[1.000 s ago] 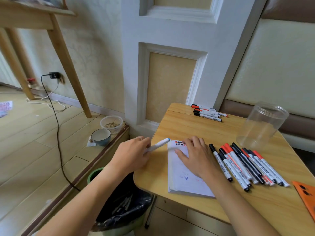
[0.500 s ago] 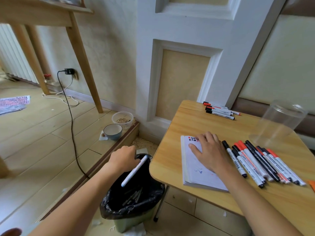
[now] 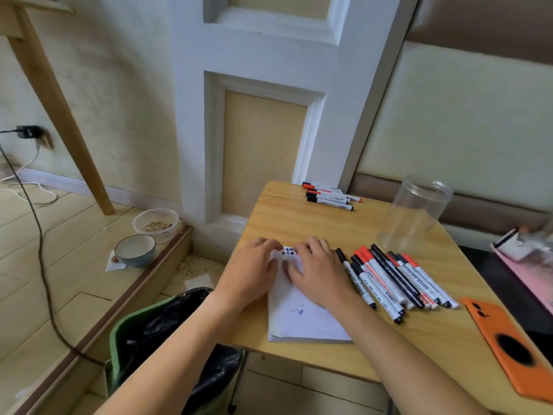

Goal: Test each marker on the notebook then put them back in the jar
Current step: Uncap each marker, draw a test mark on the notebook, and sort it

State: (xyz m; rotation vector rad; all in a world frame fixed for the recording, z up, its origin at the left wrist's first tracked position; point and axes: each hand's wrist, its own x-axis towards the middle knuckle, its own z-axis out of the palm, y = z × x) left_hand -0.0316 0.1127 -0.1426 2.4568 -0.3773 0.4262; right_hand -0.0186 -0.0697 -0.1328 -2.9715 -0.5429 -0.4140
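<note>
Both hands lie flat on the notebook [image 3: 302,319] at centre frame, which sits at the near left corner of the bench [image 3: 299,223], its lower edge close to the bench's front rim. The left hand [image 3: 250,272] rests on the notebook's left edge, fingers loosely spread and holding nothing; the right hand [image 3: 321,272] presses the page, fingers straight and apart. Just right of it a fan of markers [image 3: 395,280] lies touching side by side. The clear jar [image 3: 416,212] stands beyond them at upper right, with bare wood between. A second marker group [image 3: 329,196] lies at the far edge. An orange phone [image 3: 508,345] sits at the lower right; a lined bin [image 3: 167,333] stands below the bench's left edge.
</note>
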